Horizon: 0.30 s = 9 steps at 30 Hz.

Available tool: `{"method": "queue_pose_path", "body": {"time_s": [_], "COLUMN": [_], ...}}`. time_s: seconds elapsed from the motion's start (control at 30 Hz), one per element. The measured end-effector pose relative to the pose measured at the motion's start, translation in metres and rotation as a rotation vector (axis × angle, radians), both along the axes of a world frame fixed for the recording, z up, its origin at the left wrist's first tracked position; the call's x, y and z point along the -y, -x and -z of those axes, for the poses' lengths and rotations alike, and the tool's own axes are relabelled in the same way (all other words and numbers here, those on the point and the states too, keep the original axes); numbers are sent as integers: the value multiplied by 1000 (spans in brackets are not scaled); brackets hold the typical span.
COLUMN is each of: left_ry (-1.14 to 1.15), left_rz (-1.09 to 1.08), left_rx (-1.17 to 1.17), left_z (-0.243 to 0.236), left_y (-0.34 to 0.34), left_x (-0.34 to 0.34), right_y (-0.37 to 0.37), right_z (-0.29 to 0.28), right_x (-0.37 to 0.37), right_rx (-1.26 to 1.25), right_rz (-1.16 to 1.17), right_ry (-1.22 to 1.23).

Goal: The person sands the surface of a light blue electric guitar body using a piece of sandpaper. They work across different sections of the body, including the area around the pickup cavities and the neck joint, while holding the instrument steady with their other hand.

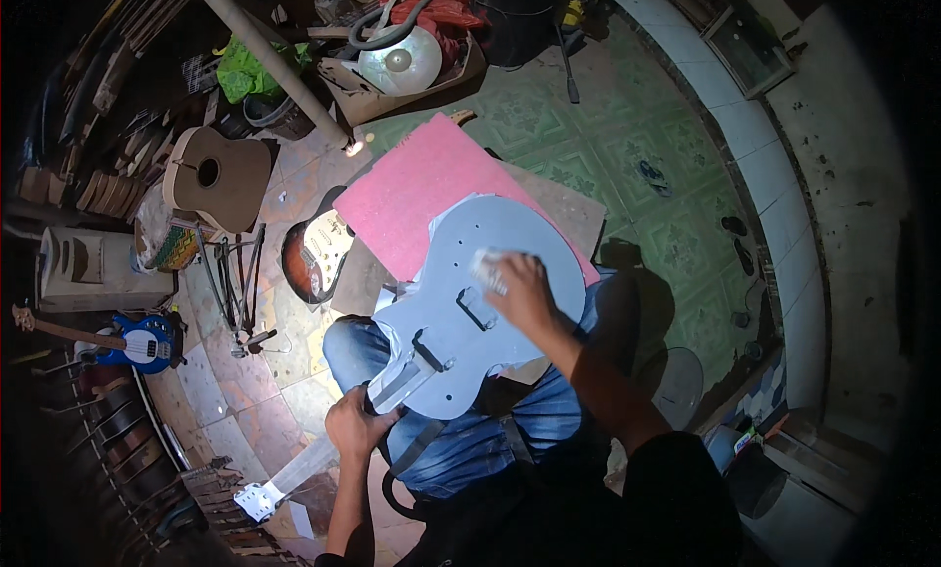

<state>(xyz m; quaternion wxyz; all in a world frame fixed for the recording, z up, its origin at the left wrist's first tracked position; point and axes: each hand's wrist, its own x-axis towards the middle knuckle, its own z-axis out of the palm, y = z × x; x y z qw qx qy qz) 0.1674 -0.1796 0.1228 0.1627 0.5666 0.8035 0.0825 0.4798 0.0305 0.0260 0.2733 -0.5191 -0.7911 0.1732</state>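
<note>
Across my lap lies an electric guitar (453,317) with a flat grey body and a single cutaway. Its two pickup cavities and several small holes are bare of parts. My left hand (359,422) is wrapped round the neck close to the body. The pale neck (299,466) runs down-left to a white headstock (258,501). My right hand (526,297) presses a crumpled white wad (485,265) onto the upper part of the body. Whether the wad is cloth or paper I cannot tell. My fingers partly cover it.
A pink board (392,199) lies under the guitar's far end, over a brown board (573,209). Left of it are a sunburst guitar (319,253), a metal stand (232,293), an acoustic guitar body (227,175) and a blue bass (147,346). A pole (274,67) slants in above.
</note>
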Motion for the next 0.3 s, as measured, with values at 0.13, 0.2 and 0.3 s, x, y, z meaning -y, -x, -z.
{"method": "queue_pose_path", "body": {"time_s": [0.13,0.2,0.3], "left_ry": [12,-4,36], "left_rz": [1,19,12], "left_rx": [5,1,-25], "left_z": [-4,-2,-7], "left_y": [-3,-7,-8], "left_x": [-2,-7,-8], "right_y": [-36,-70,-62], "right_z": [7,27,17], "right_x": [-16,-48,-48], "right_rx": [35,17,93], "right_rz": [95,407,495], "right_ry": [25,139,108]}}
